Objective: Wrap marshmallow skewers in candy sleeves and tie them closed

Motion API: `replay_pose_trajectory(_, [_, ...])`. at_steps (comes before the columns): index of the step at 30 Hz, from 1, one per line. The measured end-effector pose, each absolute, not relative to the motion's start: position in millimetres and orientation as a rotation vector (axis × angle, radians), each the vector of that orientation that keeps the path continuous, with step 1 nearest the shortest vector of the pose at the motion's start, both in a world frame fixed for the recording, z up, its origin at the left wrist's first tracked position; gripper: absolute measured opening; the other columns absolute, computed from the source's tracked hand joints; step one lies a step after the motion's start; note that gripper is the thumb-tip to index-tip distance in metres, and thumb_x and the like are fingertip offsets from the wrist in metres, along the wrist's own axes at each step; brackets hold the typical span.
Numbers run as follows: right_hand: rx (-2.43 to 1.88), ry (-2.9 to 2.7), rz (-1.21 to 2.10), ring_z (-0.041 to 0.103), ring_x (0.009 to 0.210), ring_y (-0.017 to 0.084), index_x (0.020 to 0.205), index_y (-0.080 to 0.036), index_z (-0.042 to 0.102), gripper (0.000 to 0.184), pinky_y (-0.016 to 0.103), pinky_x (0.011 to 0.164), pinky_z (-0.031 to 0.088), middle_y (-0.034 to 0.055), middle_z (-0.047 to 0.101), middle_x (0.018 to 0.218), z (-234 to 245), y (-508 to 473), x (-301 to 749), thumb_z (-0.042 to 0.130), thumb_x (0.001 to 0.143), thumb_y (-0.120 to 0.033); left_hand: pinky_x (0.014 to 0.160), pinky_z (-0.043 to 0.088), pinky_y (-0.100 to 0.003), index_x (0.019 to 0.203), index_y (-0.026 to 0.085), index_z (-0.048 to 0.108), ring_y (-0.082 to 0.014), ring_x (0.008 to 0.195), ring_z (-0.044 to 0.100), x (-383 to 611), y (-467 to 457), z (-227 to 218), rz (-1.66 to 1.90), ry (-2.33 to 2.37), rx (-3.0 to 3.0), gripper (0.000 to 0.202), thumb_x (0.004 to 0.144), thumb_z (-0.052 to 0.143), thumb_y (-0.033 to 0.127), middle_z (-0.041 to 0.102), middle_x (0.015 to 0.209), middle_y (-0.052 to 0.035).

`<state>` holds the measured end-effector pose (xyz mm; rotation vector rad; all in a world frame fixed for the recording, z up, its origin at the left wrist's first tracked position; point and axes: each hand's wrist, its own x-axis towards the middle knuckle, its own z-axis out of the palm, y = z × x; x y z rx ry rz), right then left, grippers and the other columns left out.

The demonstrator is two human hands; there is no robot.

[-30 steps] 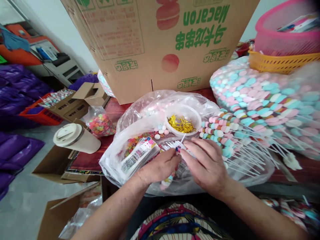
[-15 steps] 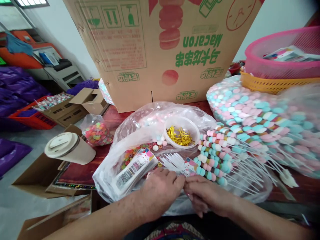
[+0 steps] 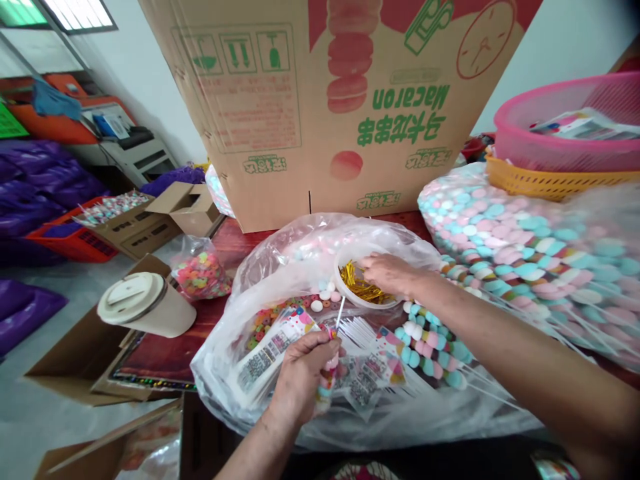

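Left hand: I see my left hand [image 3: 303, 370] pinched shut around a bagged candy skewer [image 3: 330, 360], its white stick [image 3: 339, 312] poking up past my thumb, low over the clear plastic sheet [image 3: 280, 267].

Right hand: my right hand [image 3: 387, 273] reaches into the small clear bowl [image 3: 345, 293] of gold twist ties [image 3: 357, 287], fingers drawn together on the heap (whether one tie is already caught, I cannot tell).

Skewer: it sits upright-tilted in my left grip, just above the stack of printed sleeves [image 3: 273, 347] and beside the loose row of pastel marshmallow skewers [image 3: 425, 343].

Risk, ties: the ties lie tangled, so I judge that a pull could lift a clump and scatter it over the sheet.

Risk, bowl: the bowl looks light and rests on crumpled plastic; a sideways drag of my fingers could tip it.

Risk, sleeve: my grip is only at the neck of the wrapper, and a slackening could let the candy slide out or the mouth reopen.

Risk, forearm: my right forearm crosses directly over the marshmallow skewers, near enough to brush and roll them.

Surroundings: the macaron carton [image 3: 330, 107] stands behind, and a lidded cup [image 3: 145, 307] lies on its side to the left.
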<state>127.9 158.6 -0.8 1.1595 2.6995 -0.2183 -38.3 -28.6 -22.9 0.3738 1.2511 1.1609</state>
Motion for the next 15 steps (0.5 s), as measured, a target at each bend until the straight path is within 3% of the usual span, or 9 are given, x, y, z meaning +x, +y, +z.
replay_pose_trajectory(5, [1.287, 2.667, -0.17, 0.06, 0.091, 0.021, 0.102, -0.014, 0.061, 0.027, 0.027, 0.069, 0.039, 0.0135, 0.063, 0.106, 9, 149, 145, 0.042, 0.084, -0.007, 0.037, 0.025, -0.018, 0.059, 0.011, 0.064, -0.0118, 0.043, 0.055, -35, -22, -20, 1.164, 1.196, 0.363, 0.026, 0.05, 0.079, 0.031, 0.06, 0.052, -0.0022])
replay_pose_trajectory(9, [1.3, 2.605, -0.28, 0.062, 0.085, 0.02, 0.095, -0.02, 0.065, 0.02, 0.026, 0.064, 0.039, 0.0072, 0.068, 0.099, -2, 148, 137, 0.051, 0.083, -0.015, 0.036, 0.024, -0.018, 0.058, 0.011, 0.064, -0.0122, 0.043, 0.056, -22, -19, -18, 1.161, 1.175, 0.393, 0.027, 0.05, 0.079, 0.032, 0.059, 0.051, -0.0016])
replay_pose_trajectory(12, [1.356, 2.553, -0.375, 0.062, 0.079, 0.018, 0.085, -0.017, 0.066, 0.009, 0.026, 0.065, 0.042, 0.0083, 0.069, 0.09, -17, 153, 124, 0.06, 0.081, -0.022, 0.036, 0.024, -0.018, 0.057, 0.012, 0.063, -0.0119, 0.043, 0.055, -22, -24, -17, 1.165, 1.186, 0.384, 0.028, 0.05, 0.08, 0.034, 0.057, 0.05, -0.0005])
replay_pose_trajectory(15, [1.436, 2.571, -0.471, 0.059, 0.071, 0.014, 0.085, -0.014, 0.063, 0.024, 0.029, 0.066, 0.047, 0.0051, 0.065, 0.082, -22, 160, 123, 0.057, 0.087, -0.037, 0.039, 0.029, -0.018, 0.06, 0.012, 0.065, -0.011, 0.043, 0.055, -29, -31, -18, 1.186, 1.209, 0.379, 0.03, 0.05, 0.081, 0.036, 0.059, 0.051, -0.0002])
